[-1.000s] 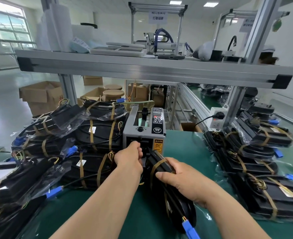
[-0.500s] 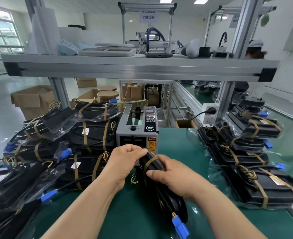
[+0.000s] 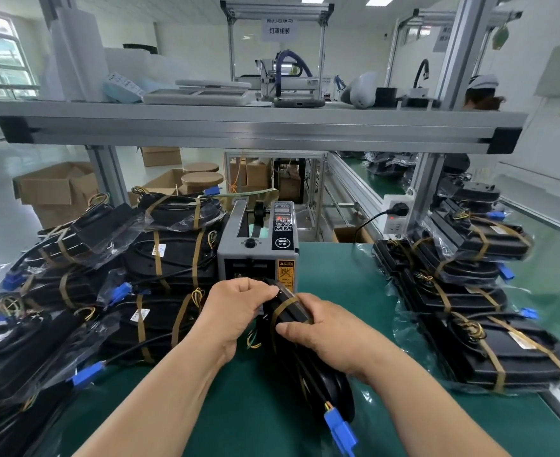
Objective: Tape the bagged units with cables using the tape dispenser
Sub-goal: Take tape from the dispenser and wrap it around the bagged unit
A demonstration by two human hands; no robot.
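Far left: pile of taped units (image 3: 170, 255) heaped on the green surface (image 3: 338, 268). Each is bagged, with its cable coiled on and tan tape bands round it. Likely a done pile, set within reach of the left arm.

Middle back: tape dispenser (image 3: 255, 245) stands upright facing the person, outlet toward the hands, so a strip comes off right where the work is.

Just in front of it, the left hand (image 3: 235, 311) has its fingers curled, pinching at the top end of the held unit (image 3: 331, 387). Cannot tell whether a fresh strip is in those fingers. The held unit stands on edge, tilted, top end just beside the dispenser front, lower end on the surface. One tape band (image 3: 287, 305) wraps its upper part.

The right hand (image 3: 325, 334) grasps the unit from the side, thumb laid across it, probably to pin the cable flat while tape goes on. The blue connector (image 3: 340, 432) sticks out at the near end.

Right: second stack (image 3: 463, 275) of taped units lies well apart from the hands.

Judged step: banding the unit's upper end.
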